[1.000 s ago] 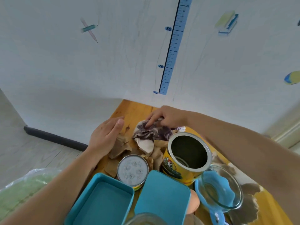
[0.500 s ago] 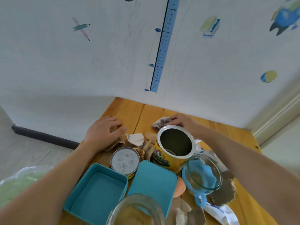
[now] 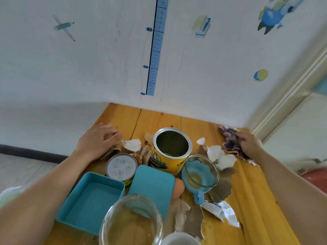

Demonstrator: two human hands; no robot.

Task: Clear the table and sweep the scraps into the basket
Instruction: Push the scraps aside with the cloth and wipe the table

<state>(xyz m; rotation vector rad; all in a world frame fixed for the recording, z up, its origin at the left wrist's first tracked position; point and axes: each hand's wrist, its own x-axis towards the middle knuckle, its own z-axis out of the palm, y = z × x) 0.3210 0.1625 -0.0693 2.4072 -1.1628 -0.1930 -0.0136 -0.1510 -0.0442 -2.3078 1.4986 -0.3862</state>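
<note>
The right hand [image 3: 248,145] clutches a purple scrap [image 3: 229,139] at the table [image 3: 123,119] edge, three o'clock from the can [image 3: 168,161]. The left hand [image 3: 96,140] lies loosely flat on brown scraps [image 3: 110,152] at nine o'clock.

Left hand [image 3: 99,138] lies flat on torn brown paper scraps [image 3: 113,151] on the yellow wooden table [image 3: 159,119] — right hand [image 3: 249,144] clutches a crumpled purple-and-white paper scrap [image 3: 230,141] at the right edge, with an open yellow tin can [image 3: 170,152] between them.

A blue height ruler [image 3: 157,50] runs up the wall [image 3: 106,68] facing me. A pencil sticker [image 3: 64,27] is to its left, a planet sticker [image 3: 260,75] to its right
</note>
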